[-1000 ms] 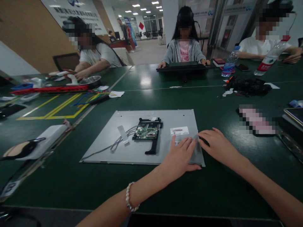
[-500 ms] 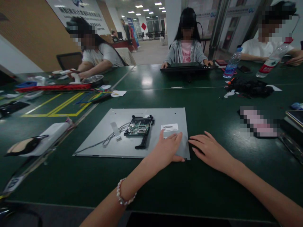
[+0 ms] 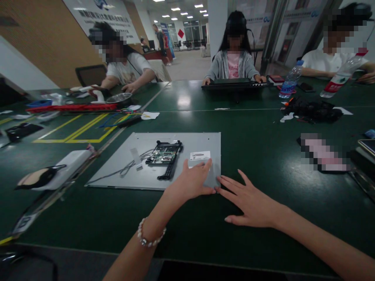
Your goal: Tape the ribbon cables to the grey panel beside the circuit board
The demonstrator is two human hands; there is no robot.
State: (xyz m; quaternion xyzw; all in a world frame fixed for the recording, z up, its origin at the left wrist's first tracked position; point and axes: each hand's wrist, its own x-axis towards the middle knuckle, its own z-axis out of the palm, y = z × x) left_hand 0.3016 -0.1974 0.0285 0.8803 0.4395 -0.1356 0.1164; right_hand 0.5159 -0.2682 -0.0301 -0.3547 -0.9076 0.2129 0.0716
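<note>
A flat grey metal-backed panel (image 3: 117, 156) lies on the green table in front of me. On it sit a green circuit board (image 3: 163, 155) in a black plastic frame (image 3: 167, 169), grey cables (image 3: 129, 168) and a white label (image 3: 200, 155). My left hand (image 3: 191, 177), with a beaded bracelet at the wrist, rests over the panel's near right corner, fingers spread just below the label. At the panel's right edge, the fingertips of my right hand (image 3: 249, 199) touch or nearly touch that corner; its fingers are spread and its thumb stretches toward me.
A phone (image 3: 325, 152) lies to the right, near a black tangled bundle (image 3: 312, 109) and two bottles (image 3: 291, 80). A white box (image 3: 70, 164) with a beige and black object stands left. Across the table sit several people; one holds a dark panel (image 3: 236, 86).
The grey panel has shifted left on the table, with my left hand moving along with it. My right hand has followed leftward and nearer to me, its fingers spreading wider.
</note>
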